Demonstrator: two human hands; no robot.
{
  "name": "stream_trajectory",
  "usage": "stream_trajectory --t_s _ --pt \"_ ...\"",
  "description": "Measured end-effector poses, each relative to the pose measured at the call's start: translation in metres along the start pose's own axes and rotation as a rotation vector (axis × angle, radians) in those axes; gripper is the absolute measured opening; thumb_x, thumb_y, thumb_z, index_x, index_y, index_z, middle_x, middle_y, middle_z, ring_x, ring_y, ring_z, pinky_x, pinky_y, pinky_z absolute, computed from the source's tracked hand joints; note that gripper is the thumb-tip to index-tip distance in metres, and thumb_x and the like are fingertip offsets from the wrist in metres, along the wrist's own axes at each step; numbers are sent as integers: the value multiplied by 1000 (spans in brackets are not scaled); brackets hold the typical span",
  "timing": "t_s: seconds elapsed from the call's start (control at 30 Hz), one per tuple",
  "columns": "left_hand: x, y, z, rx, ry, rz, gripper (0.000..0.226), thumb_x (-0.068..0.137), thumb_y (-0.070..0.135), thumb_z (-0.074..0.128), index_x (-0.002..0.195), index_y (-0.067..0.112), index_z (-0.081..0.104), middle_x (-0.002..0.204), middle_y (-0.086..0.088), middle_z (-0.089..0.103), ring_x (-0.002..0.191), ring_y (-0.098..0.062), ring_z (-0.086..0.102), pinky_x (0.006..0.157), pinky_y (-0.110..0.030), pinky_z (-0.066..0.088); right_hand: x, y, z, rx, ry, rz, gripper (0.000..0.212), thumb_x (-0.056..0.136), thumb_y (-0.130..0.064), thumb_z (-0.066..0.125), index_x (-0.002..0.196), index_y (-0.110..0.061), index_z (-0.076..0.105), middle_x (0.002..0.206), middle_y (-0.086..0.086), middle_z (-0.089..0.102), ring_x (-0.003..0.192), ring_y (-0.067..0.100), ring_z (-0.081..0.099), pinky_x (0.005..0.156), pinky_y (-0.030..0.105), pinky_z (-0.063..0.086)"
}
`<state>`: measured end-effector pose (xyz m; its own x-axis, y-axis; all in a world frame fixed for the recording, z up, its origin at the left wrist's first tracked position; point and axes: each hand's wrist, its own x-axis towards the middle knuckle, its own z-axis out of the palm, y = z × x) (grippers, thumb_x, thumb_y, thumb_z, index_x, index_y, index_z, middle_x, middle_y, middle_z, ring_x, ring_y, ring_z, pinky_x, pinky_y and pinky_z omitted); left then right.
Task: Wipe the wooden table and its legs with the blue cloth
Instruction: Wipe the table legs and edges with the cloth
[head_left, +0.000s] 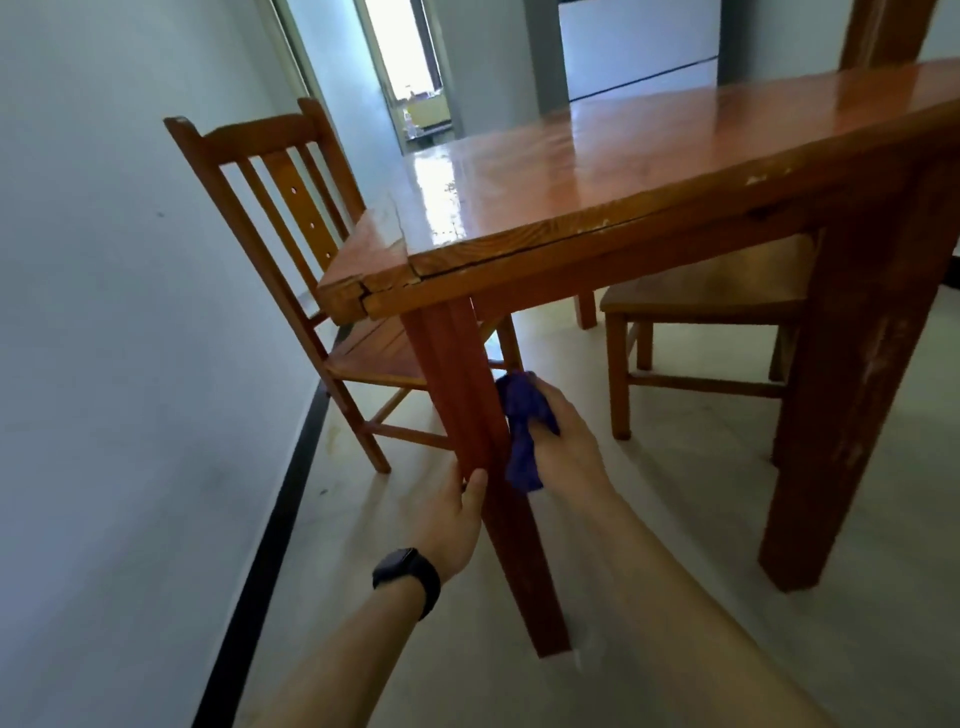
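Well, both hands are down at the near leg (457, 374) of the wooden surface (623, 171), the one under its closest corner. One blue cloth (522, 431) is in play, bunched up in the right hand (566, 441). That hand's fingers curl round the cloth and press it against the right side of the leg, roughly halfway down. The left hand (447, 519) grips the same leg just below the cloth, thumb laid on the front face and fingers wrapped out of sight round the left side. One black watch (408, 574) sits on the left wrist.

Two legs show plainly: the near one and a second leg (857, 389), standing well to its right. A short piece of wood farther back, beyond the near leg, may be a third, but I cannot tell.

Two chairs stand by. A slatted chair (270, 208) is left of the near leg, close to the wall (104, 312), its seat partly under the corner. The other chair (717, 280) is right of the near leg, between the two legs, its seat under the surface. Directly above the near leg the glossy top has a crack at its corner. Everything stands on a pale floor (675, 519).
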<state>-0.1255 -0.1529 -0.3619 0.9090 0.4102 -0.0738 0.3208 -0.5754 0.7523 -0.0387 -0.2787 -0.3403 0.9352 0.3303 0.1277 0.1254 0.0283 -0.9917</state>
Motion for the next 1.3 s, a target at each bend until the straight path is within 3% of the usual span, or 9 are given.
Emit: stream_trajectory --t_s 0.17,0.33,0.57,0.67,0.83,1.0,1.1,1.23,1.3 --pt "7 -7 -5 -17 -20 2 50 103 53 26 151 37 26 143 5 52 126 -14 51 95 -27 35 -1 23 16 -67 -6 -1 34 103 -13 42 117 -42 53 106 -9 64 89 3 62 81 21 54" --pt "6 -9 1 -31 16 27 53 103 53 27 152 34 24 147 4 48 127 -15 50 94 -27 34 -46 102 -8 -523 -252 384 34 97 -4 38 122 -19 57 110 9 65 99 25 62 85 31 51" --pt "9 -16 14 -67 67 79 52 103 51 27 150 31 31 139 13 49 121 -6 49 76 -3 34 -39 104 37 96 319 24 36 99 -13 52 117 -45 54 110 -22 59 104 -3 56 93 11 42" --pt "13 -30 16 -149 66 60 55 101 55 27 151 33 29 142 16 46 119 -1 43 92 -13 34 -62 175 47 -40 370 217 42 93 0 48 121 -27 64 115 -10 64 110 17 59 94 21 41" --pt "16 -33 19 -160 96 102 58 98 58 28 150 34 30 130 26 42 119 3 41 92 -13 31 -62 241 1 -413 61 633 31 92 -10 46 115 -15 67 94 16 68 78 31 64 67 37 52" --pt "17 -34 27 -153 129 131 42 91 65 28 130 53 34 113 43 46 100 25 45 82 -4 33 -19 223 24 58 214 194 51 85 1 44 125 -25 61 124 3 59 116 22 55 103 40 45" --pt "17 -38 25 -98 146 145 42 91 67 26 131 57 32 105 49 46 97 28 44 82 -5 32 -39 283 50 17 294 280 50 80 -2 46 126 -11 64 135 12 56 128 29 50 114 41 34" --pt "20 -42 26 -89 165 145 51 102 55 27 150 40 29 130 32 45 124 3 45 96 -14 34 -59 308 22 -288 70 646 32 90 -4 47 111 -13 69 93 17 67 79 28 63 65 28 47" --pt "23 -41 27 -115 185 138 54 102 54 28 152 35 29 140 21 46 133 -8 45 107 -24 36 -41 295 10 -358 59 718 27 94 -8 49 114 -4 68 94 17 68 78 29 63 62 30 46"
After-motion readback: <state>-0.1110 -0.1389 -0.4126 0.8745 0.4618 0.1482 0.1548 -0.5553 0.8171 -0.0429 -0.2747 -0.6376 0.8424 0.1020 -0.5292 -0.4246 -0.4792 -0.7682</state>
